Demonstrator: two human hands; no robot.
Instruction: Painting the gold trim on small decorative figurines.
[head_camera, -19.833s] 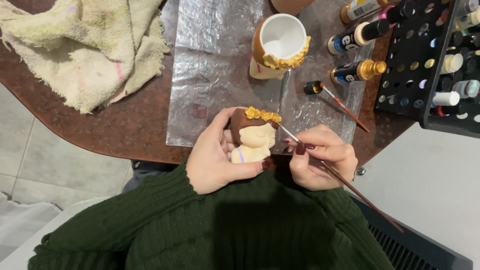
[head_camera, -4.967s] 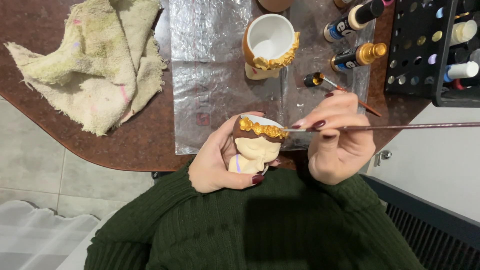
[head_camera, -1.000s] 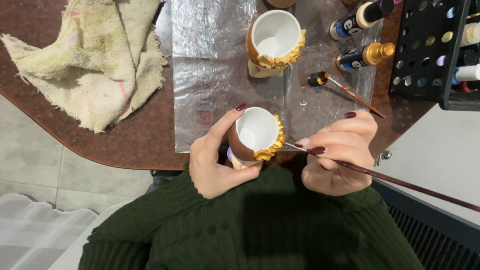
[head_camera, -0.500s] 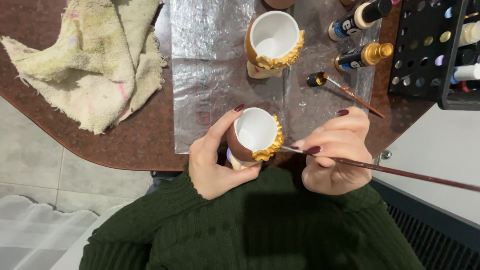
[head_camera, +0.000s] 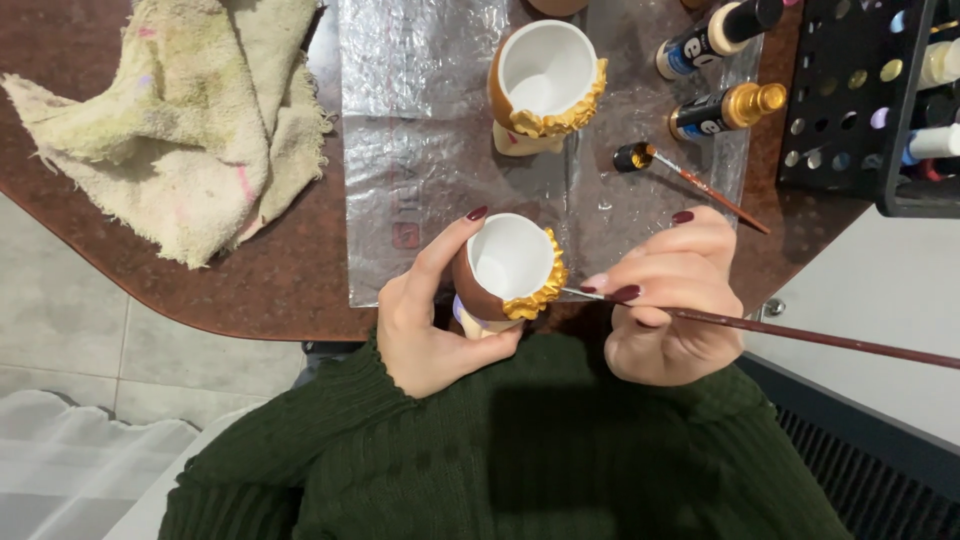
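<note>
My left hand (head_camera: 425, 310) grips a small ceramic figurine pot (head_camera: 508, 272), brown outside, white inside, with a gold curly rim, held upright with its opening toward me. My right hand (head_camera: 672, 300) pinches a thin long-handled paintbrush (head_camera: 800, 335). The brush tip touches the gold trim on the pot's right side. Both hands hover over the near edge of the brown table (head_camera: 250, 280), in front of my dark green sweater.
A second matching pot (head_camera: 545, 85) stands on a clear plastic sheet (head_camera: 420, 150). Two paint bottles (head_camera: 722, 108), a small paint cap with another brush (head_camera: 690, 182) and a black rack of paints (head_camera: 870, 100) lie at the right. A stained cloth (head_camera: 180, 120) lies at the left.
Earlier the pot was turned with its painted face toward me; now its open top shows. Over the last second the brush tip stayed at the gold rim, shifting slightly.
</note>
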